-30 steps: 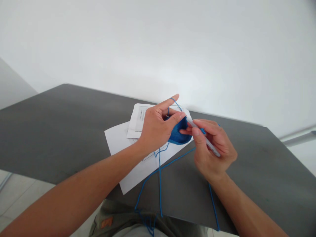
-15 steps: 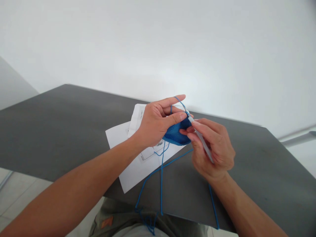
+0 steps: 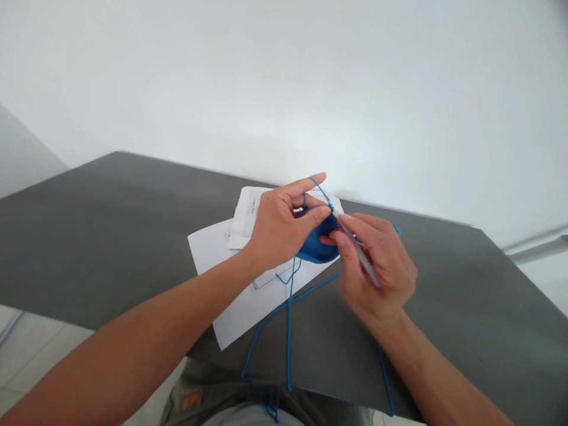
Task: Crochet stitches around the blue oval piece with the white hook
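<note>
A blue crochet piece (image 3: 316, 245) is pinched between the thumb and fingers of my left hand (image 3: 281, 225), which covers its left side. Blue yarn (image 3: 320, 189) loops over the raised index finger of that hand and runs down to the edge of the piece. My right hand (image 3: 379, 260) grips a grey-handled crochet hook (image 3: 361, 255) like a pencil. The hook's tip meets the piece's upper edge beside my left thumb; its very end is hard to make out. Fingers of my right hand also touch the piece.
White printed sheets (image 3: 233, 302) lie under my hands on the dark grey table (image 3: 133, 231). Loose yarn strands (image 3: 289, 337) hang over the front edge to a tangle on my lap (image 3: 266, 402). A white wall (image 3: 284, 89) stands behind the table.
Both hands have shifted slightly left with the crochet piece. The hook's tip has drawn closer to my left thumb. A bit of blue now shows behind my right hand.
</note>
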`<state>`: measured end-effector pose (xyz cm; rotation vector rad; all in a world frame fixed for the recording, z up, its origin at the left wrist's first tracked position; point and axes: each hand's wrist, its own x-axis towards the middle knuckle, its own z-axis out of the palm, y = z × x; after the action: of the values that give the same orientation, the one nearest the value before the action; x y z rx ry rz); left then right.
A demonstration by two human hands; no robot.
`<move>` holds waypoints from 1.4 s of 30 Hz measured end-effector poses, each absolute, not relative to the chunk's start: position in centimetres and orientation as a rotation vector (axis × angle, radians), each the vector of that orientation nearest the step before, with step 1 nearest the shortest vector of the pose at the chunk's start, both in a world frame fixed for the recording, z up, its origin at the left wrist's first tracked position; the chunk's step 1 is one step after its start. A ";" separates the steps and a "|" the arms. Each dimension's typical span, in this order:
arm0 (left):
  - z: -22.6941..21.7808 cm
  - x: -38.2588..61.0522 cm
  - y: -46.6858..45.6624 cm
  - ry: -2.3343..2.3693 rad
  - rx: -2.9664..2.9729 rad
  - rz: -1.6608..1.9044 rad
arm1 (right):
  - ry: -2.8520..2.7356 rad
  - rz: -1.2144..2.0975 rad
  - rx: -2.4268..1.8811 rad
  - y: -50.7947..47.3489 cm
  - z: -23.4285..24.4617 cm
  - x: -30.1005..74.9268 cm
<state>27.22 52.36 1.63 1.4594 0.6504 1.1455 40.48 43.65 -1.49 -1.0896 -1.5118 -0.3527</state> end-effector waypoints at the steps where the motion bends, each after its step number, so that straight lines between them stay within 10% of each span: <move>1: 1.5 27.2 52.5 0.617 1.429 1.129 | -1.554 -0.456 -1.102 43.6 -1.5 40.4; 11: 2.0 26.9 52.7 0.342 1.130 0.927 | -1.638 -0.704 -0.976 43.3 -1.4 41.5; 42: 3.2 24.6 55.4 0.546 1.209 0.640 | -1.587 0.138 -1.019 42.7 1.2 45.2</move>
<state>24.60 55.39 3.25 1.2088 0.5461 0.6400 45.18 42.65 1.19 -1.0193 -1.5873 0.1376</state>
